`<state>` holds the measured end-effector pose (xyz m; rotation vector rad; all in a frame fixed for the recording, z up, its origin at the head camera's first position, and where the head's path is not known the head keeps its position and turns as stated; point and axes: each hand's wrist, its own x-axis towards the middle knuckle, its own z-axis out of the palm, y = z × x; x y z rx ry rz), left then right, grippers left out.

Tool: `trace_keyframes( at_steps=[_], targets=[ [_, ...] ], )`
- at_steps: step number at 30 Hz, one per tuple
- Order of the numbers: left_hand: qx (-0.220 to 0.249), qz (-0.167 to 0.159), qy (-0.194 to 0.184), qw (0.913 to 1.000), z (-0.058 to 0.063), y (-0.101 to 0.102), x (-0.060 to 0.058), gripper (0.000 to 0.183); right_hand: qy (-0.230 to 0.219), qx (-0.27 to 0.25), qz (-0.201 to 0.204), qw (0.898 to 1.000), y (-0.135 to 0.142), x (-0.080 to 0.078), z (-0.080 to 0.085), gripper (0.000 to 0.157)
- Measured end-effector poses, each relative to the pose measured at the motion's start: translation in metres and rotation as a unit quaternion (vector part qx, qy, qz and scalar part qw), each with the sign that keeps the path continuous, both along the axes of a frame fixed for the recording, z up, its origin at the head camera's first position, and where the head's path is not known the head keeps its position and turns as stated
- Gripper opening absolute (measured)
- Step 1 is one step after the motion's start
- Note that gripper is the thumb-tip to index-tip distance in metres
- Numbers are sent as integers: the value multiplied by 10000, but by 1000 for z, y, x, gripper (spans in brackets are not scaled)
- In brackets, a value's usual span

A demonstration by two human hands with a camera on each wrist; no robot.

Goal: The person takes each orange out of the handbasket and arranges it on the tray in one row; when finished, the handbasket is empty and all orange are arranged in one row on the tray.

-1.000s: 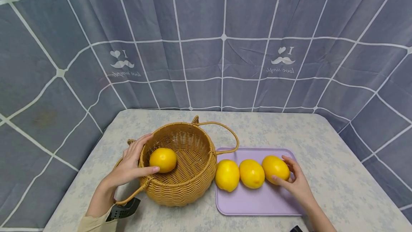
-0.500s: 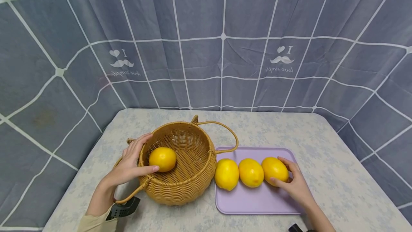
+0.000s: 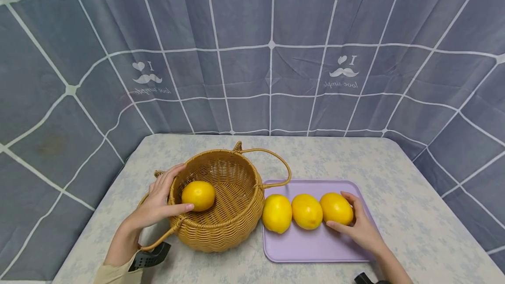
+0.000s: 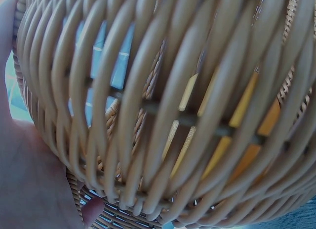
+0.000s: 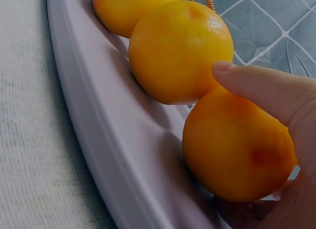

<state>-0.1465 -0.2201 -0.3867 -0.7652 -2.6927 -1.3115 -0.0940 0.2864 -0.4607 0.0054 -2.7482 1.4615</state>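
Note:
My left hand (image 3: 155, 203) grips the left rim of a round wicker basket (image 3: 221, 236), thumb over the edge and fingers along the outside. One lemon (image 3: 198, 196) lies inside, near that thumb. In the left wrist view, the basket's woven wall (image 4: 163, 105) fills most of the picture, with yellow showing through the gaps. My right hand (image 3: 360, 225) is curled round the rightmost lemon (image 3: 336, 208) on a lilac tray (image 3: 307, 249). The right wrist view has the thumb along this lemon (image 5: 237, 145), its tip overlapping the middle lemon (image 5: 180, 51).
Two more lemons, the middle one (image 3: 307, 211) and the left one (image 3: 277, 214), sit in a row with the held one. A basket handle (image 3: 282, 161) reaches over the tray's back left corner. A grey checked curtain (image 3: 244, 73) surrounds the pale patterned tabletop (image 3: 331, 157).
My right thumb has slid down off the front of the rightmost lemon to its lower edge, while the fingers stay at its far side. The left hand and basket hold still.

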Motion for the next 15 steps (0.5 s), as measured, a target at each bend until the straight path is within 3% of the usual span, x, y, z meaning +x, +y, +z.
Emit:
trace_keyframes(
  at_steps=[15],
  targets=[
    [0,19,31,10000,-1,0,0,91,28,199,-32,9998,-1,0,0,87]
  ],
)
